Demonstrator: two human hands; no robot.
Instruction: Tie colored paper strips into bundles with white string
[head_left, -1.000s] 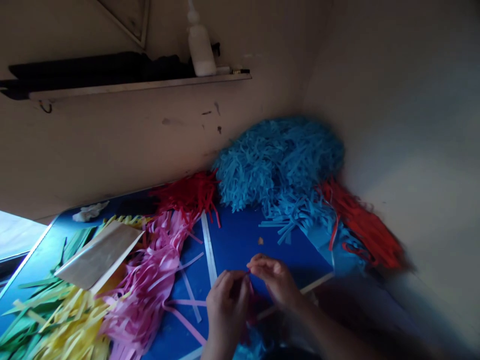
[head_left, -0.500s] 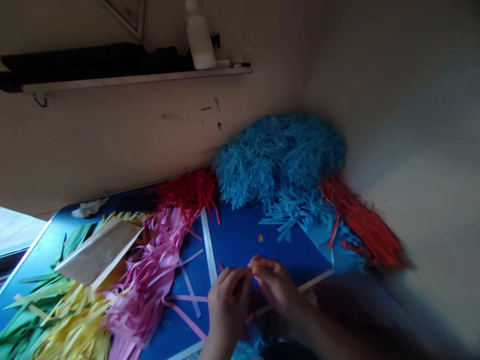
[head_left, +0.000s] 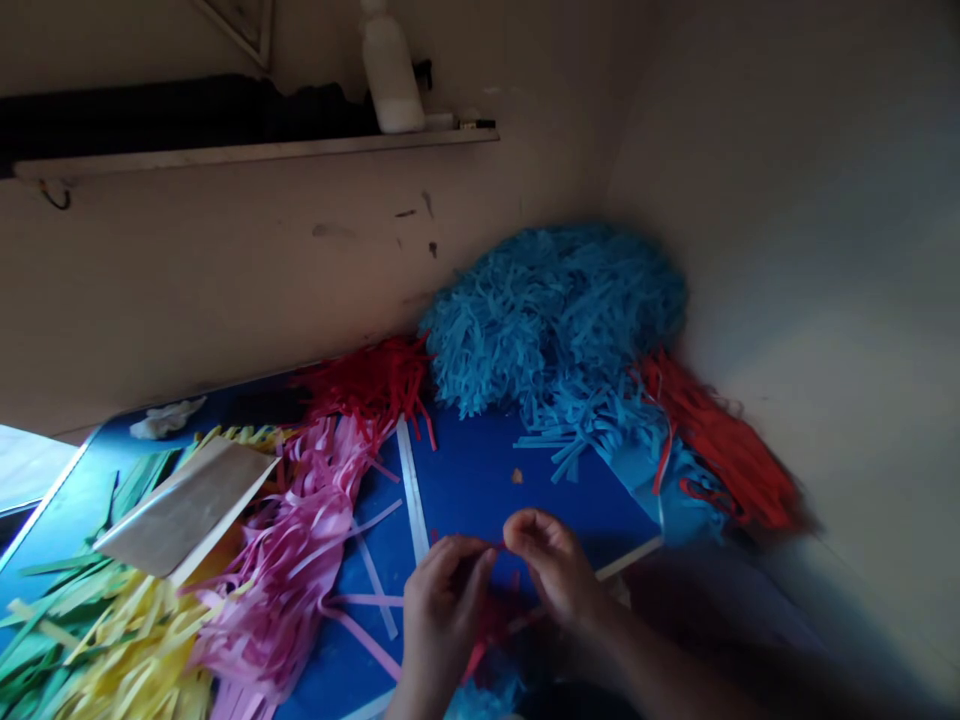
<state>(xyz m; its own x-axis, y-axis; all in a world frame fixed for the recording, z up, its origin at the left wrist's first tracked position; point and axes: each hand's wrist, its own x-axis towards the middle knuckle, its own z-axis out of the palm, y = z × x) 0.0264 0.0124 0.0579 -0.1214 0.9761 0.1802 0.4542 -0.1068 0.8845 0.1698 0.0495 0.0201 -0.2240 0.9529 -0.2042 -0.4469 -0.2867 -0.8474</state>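
Over the front of the blue table, my left hand (head_left: 446,600) and my right hand (head_left: 553,562) face each other with a small gap between them. Both are closed in a pinch on a thin red paper strip; a sliver of it spans the fingertips. Under them hangs red fringed paper (head_left: 491,630), dim and partly hidden by my left hand. Light blue fringe (head_left: 484,698) shows below that, near my body. Pink paper fringe (head_left: 307,560) lies to the left of my left hand, its loose strips reaching toward the wrist.
A big blue fringed heap (head_left: 555,310) sits at the back against the wall, between red fringe (head_left: 375,385) and orange-red fringe (head_left: 731,450). Left lie yellow fringe (head_left: 142,640), green fringe (head_left: 45,620) and a folded sheet (head_left: 191,505). Above, a shelf (head_left: 262,157) bears a white bottle (head_left: 394,75).
My hands have drawn slightly apart, the left one going left and the right one a little right. More red paper shows beneath them. The view has shifted slightly.
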